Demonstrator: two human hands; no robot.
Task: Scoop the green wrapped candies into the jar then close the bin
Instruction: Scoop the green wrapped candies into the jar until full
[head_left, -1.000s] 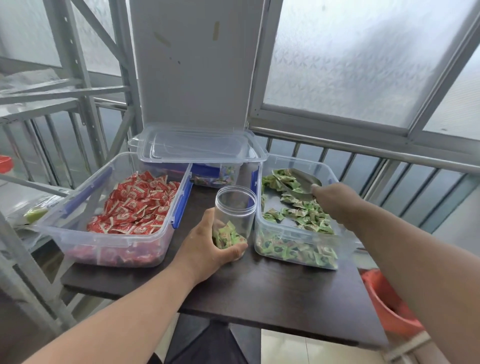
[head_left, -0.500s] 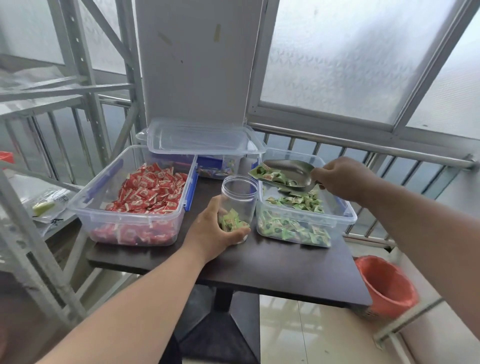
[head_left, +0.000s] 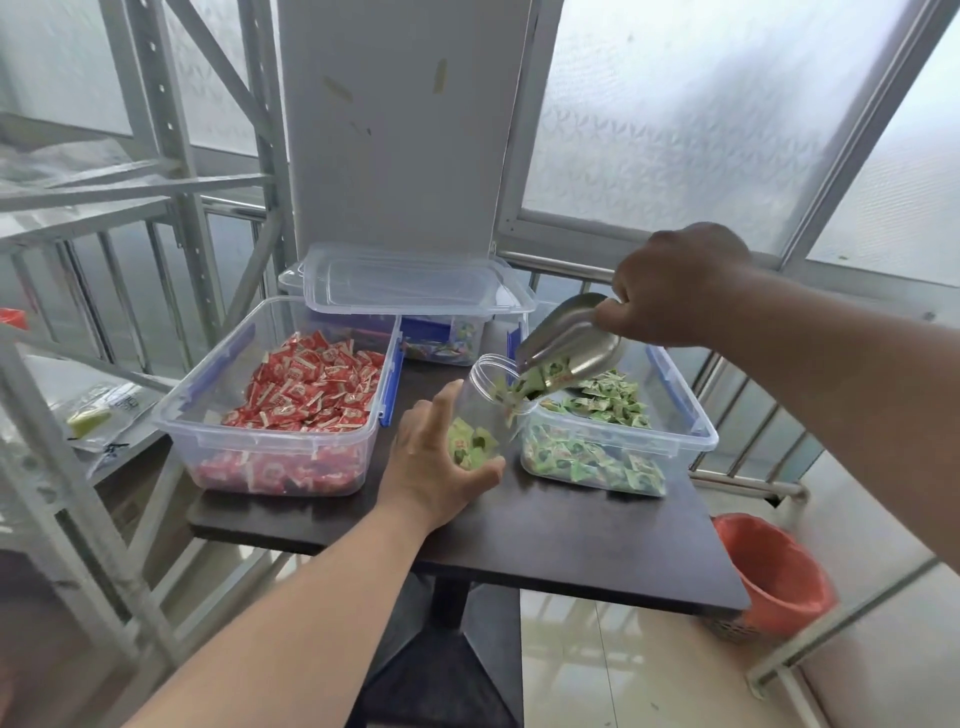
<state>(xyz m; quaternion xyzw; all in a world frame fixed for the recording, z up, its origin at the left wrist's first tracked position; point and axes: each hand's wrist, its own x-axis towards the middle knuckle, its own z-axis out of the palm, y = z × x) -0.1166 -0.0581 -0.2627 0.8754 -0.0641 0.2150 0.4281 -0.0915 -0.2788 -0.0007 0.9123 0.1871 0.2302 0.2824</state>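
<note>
Stainless steel scoop (head_left: 569, 343), smooth and rounded, tilted mouth-down over the rim of a clear plastic cylindrical jar (head_left: 485, 410); green wrapped candies (head_left: 535, 382), crinkly and glossy, spilling from the scoop into the jar's mouth, with a small heap already lying at the jar's bottom. Jar leaning toward the right, open-topped, standing on the desk between two bins.

Clear rectangular plastic bin with blue side clips (head_left: 680, 415), uncovered, at the right of the jar, holding more of the green candies. Matching clear bin of red wrapped candies (head_left: 306, 395), uncovered, at the left. Third clear bin (head_left: 441, 343) behind them, with loose transparent lids (head_left: 410, 283) resting on top.

Dark brown square desk (head_left: 571, 540), matte top on a single central post. Pale glossy tiled floor; orange plastic bucket (head_left: 774, 571) on it at the right. Grey perforated metal shelving (head_left: 156, 171) at the left; frosted patterned window panes (head_left: 675, 114) and a metal railing behind; white panel (head_left: 400, 119) standing upright behind the bins.

Left hand (head_left: 441, 457): fingers and thumb wrapped round the lower part of the jar, steadying it. Right hand (head_left: 675, 286): fingers curled round the scoop's handle end, raised above the green-candy bin.
</note>
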